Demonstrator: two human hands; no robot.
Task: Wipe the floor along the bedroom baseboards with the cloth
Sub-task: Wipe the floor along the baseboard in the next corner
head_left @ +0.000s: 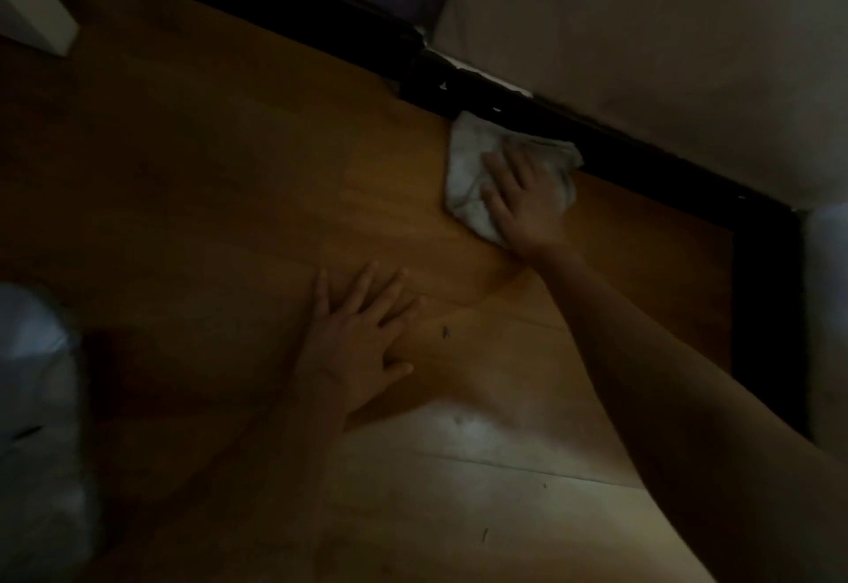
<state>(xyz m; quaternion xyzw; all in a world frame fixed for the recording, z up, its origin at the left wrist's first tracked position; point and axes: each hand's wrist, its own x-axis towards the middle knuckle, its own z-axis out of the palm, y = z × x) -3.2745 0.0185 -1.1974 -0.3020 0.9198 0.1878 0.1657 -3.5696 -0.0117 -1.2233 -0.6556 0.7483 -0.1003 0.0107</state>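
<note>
Pressing our flat right hand [523, 197] on the crumpled white cloth [468, 160] beside the black baseboard [642, 146], we rest our spread left hand [362, 344] on the wooden floor [206, 192], holding nothing.

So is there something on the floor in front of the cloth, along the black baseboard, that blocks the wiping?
Nothing visible does. The right hand presses the cloth flat against the baseboard, and the wood floor beside that board looks bare both ways. The picture is dark, so small things could hide.

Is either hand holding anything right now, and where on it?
The right hand presses flat on the middle of the cloth beside the baseboard. The left hand rests bare on the floor.
</note>
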